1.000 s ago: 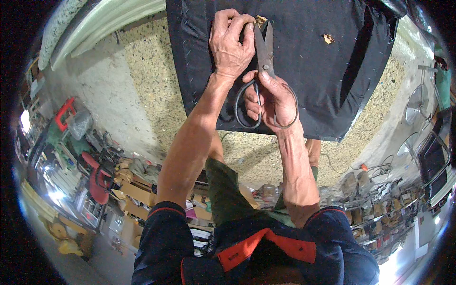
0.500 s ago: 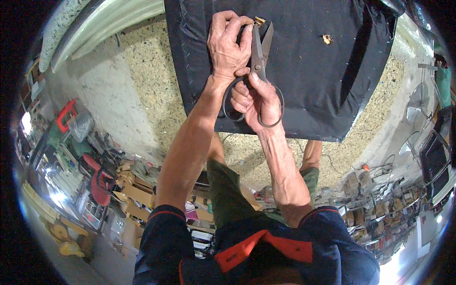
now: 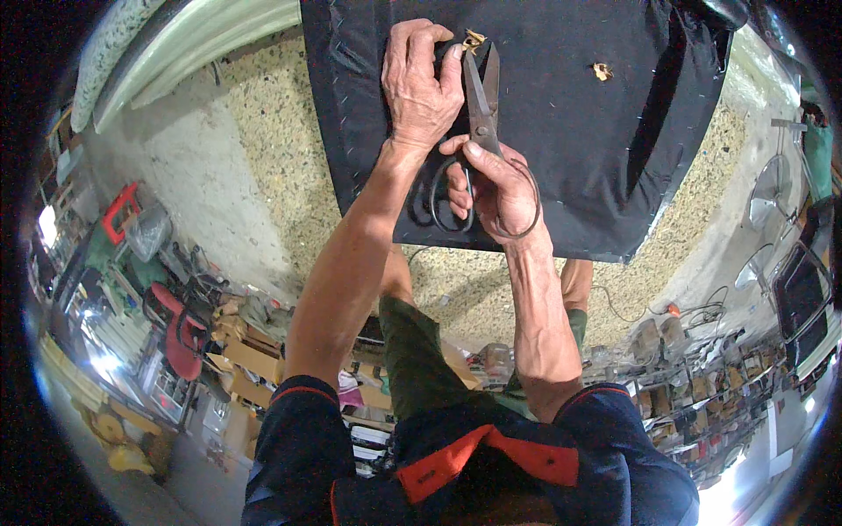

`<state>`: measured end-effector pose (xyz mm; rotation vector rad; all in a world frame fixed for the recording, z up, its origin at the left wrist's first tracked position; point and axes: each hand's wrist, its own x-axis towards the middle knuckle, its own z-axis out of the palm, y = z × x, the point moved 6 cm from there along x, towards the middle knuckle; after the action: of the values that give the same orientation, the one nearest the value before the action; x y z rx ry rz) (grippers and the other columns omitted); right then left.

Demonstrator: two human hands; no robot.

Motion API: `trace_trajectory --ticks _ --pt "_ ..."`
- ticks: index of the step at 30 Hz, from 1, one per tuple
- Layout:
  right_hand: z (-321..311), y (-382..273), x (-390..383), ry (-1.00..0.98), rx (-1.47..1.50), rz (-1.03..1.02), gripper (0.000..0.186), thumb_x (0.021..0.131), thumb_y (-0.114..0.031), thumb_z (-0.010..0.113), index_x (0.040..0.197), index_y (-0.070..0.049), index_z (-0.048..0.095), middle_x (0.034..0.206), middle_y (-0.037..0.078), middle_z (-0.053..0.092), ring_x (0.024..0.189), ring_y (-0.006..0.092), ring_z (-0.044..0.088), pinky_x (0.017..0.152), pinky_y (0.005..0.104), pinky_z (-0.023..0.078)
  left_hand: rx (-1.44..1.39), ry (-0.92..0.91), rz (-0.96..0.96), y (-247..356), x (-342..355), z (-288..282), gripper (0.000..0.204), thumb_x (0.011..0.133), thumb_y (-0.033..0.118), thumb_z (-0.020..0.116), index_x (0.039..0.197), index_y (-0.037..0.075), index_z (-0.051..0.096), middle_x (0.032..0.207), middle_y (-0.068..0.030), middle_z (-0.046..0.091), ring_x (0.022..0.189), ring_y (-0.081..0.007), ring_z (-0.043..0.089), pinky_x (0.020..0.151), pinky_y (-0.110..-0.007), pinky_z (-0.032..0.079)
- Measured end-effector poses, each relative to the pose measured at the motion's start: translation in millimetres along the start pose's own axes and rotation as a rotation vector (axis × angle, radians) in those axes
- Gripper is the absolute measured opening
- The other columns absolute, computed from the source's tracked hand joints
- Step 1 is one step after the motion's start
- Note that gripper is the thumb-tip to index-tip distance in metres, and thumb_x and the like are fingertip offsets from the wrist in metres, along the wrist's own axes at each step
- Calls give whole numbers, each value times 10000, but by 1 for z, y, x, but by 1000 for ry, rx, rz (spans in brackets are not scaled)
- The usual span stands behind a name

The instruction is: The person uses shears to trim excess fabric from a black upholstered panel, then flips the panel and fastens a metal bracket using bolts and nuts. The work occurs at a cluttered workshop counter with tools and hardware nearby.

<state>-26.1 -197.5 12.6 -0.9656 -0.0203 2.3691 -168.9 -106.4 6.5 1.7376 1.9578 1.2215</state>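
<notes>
My right hand grips a large pair of dark metal scissors, its fingers through the looped handles. The scissor blades are slightly apart and point away from me, with one tip close to a small crumpled gold-coloured piece. That piece rests on black fabric, right beside the thumb tip of my left hand. A small gap shows between the left thumb and the bent index finger; the other fingers curl over the cloth.
Another crumpled gold-coloured bit lies on the fabric to the right. Beneath is a speckled floor. A red-handled tool and cardboard boxes are at the left; a cable trails at the right.
The scissors and my right hand have shifted slightly right and toward me, and the blades have closed a little. My left thumb and index finger have parted slightly beside the gold-coloured piece.
</notes>
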Motion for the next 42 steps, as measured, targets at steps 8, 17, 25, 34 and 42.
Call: trace_trajectory --ticks 8,17,25,34,42 --pt "13 6 6 0 175 -44 338 1091 -270 614 1229 38 629 742 56 552 590 138 501 526 304 428 -23 -13 -37 3 0 0 225 878 73 774 1068 64 653 1118 -138 613 1000 -354 642 858 -451 544" --pt "32 21 13 -134 534 -140 347 1126 -276 548 1283 27 613 666 -18 395 508 115 421 451 275 343 61 2 98 1 1 -1 197 896 79 778 1062 67 673 1138 -128 639 955 -288 650 720 -362 546" --pt "15 -2 -16 70 -50 -111 356 1102 -266 595 1262 49 638 699 34 546 523 126 492 473 302 425 60 -31 15 6 1 -6 147 854 90 808 993 92 760 1088 -115 605 941 -300 646 803 -419 540" --pt "-63 -70 -30 433 -639 -489 196 1074 -182 676 1188 -35 739 772 -19 641 637 73 578 576 258 475 129 187 -484 44 8 22 221 799 117 884 807 35 679 929 -113 617 947 -345 606 888 -472 452" --pt "-68 -70 -27 395 -564 -386 197 1084 -191 658 1175 -25 715 760 -1 639 627 84 586 562 267 495 120 113 -178 47 11 15 102 831 -8 813 860 16 718 891 -104 661 770 -254 639 646 -353 509"
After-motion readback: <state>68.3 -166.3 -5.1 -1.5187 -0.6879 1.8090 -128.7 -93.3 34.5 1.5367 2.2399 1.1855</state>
